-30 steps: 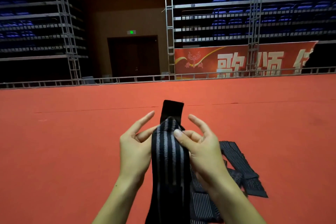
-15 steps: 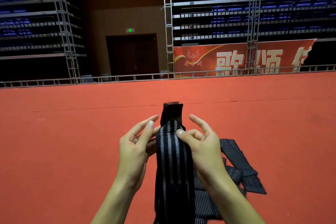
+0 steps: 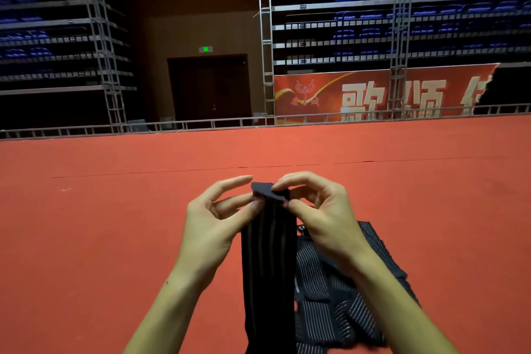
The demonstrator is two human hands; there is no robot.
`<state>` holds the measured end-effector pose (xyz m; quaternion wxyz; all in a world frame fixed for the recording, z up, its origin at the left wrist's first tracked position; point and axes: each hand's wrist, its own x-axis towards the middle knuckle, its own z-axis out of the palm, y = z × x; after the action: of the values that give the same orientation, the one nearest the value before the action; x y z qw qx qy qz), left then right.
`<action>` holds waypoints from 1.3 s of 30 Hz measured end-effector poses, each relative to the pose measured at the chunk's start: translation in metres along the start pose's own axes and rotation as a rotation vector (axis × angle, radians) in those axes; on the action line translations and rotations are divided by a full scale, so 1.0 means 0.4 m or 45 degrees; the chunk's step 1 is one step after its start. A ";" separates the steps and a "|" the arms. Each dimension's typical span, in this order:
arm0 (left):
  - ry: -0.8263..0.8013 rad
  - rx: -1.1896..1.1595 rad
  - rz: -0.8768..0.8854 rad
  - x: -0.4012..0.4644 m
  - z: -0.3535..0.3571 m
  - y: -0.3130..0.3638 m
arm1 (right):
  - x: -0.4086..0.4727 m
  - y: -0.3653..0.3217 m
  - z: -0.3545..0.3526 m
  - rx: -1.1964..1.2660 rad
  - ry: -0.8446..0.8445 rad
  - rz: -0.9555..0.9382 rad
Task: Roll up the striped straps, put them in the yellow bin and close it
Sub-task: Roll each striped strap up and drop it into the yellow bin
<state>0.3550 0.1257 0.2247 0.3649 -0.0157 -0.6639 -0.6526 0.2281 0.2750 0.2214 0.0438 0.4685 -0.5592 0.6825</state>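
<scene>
The strap (image 3: pixel 268 261) in hand hung straight down between the two hands, its long axis running vertically from the folded top edge, at fingertip height, to the bottom edge of the view, so the coming roll would, by the look of it, have to travel down that length toward the person. Both hands sat level with the top end and equally near it, one on each side. The left hand (image 3: pixel 211 227) stood at the strap's left edge with its index finger stretched out above and the other fingers loosely curled; its fingertips met the left edge of the strap just under the fold, more a steadying pinch than a full grip (how firmly it held could not be told). In the middle, the plain dark end tab (image 3: pixel 270 191) was bent over toward the person, forming the first turn of a roll. The right hand (image 3: pixel 321 210) was clamped on that fold, thumb pressed on the near face and curled fingers over the top. Further right and lower, the other straps (image 3: pixel 344 296) lay in a loose heap on the red carpet (image 3: pixel 86 238), just beyond the right forearm and partly hidden by it, unrolled. No yellow bin appeared anywhere in view, so its place could not be told.
</scene>
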 end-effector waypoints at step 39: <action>-0.119 0.097 0.003 0.069 -0.024 0.088 | 0.055 -0.036 -0.019 -0.087 -0.106 -0.214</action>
<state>0.3569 0.1101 0.2677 0.3346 -0.0329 -0.7046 -0.6249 0.2196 0.2762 0.2474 0.0936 0.5402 -0.5421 0.6368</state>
